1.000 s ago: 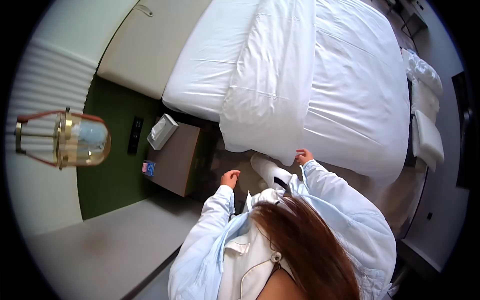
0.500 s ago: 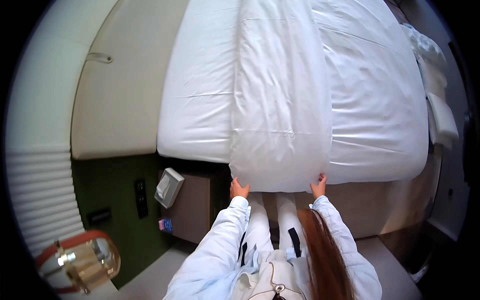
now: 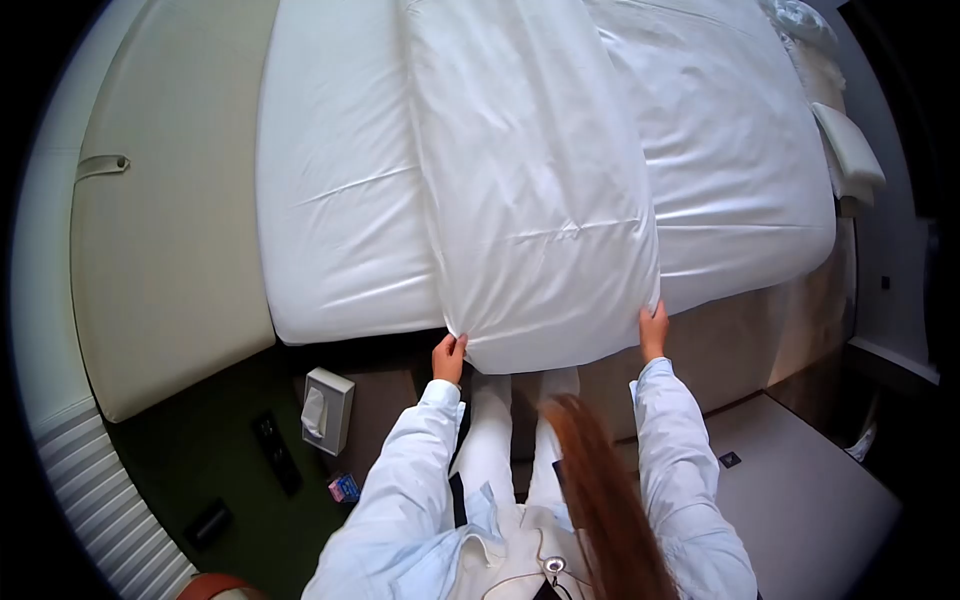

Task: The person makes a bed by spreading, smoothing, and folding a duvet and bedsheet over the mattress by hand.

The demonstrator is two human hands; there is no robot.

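A long white folded duvet (image 3: 540, 200) lies across the bed, its near end hanging over the bed's near side. My left hand (image 3: 449, 358) is closed on the duvet's near left corner, thumb and fingers pinching the edge. At the near right corner, my right hand (image 3: 654, 330) grips the other edge. Between my hands the cloth is pulled fairly smooth, with a crosswise crease above. Beneath it, a white fitted sheet (image 3: 340, 230) covers the mattress, wrinkled on both sides of the duvet.
A beige padded headboard (image 3: 180, 220) stands at the left. Below it are a tissue box (image 3: 328, 410) and a small colourful packet (image 3: 344, 488) on a bedside cabinet. White bedding and a pillow (image 3: 850, 145) lie beyond the bed's right end. A bench-like surface (image 3: 790, 500) is at lower right.
Both hands keep hold of the duvet; its near end is now wider and stretched tauter, with my hands farther apart. The view has turned and shifted.
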